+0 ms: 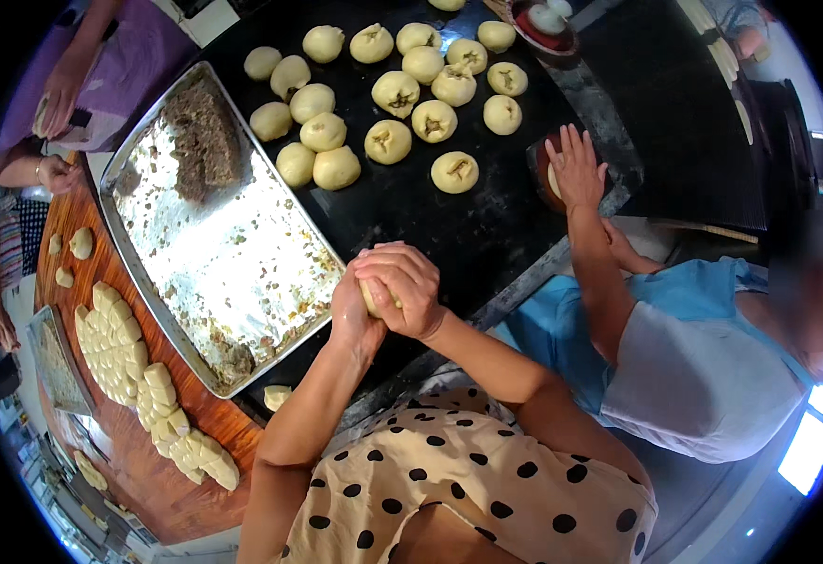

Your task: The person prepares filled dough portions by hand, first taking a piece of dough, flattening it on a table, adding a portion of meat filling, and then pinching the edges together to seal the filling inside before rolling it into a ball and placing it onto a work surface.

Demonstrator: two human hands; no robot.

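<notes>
My left hand and my right hand are cupped together around a ball of dough. Only a pale strip of it shows between my fingers; the rest is hidden. Just left of my hands lies a large metal tray with a mound of dark brown filling at its far end and greasy crumbs across its bottom. Beyond my hands, several round filled dough balls rest on the black tabletop, many with puckered tops showing dark filling. A small cut dough piece sits by the tray's near corner.
Cut dough pieces lie clustered on a wooden table at left, near a smaller tray. At right a co-worker's hand presses on a round brown board. Another person's hands are at upper left. A red bowl stands far right.
</notes>
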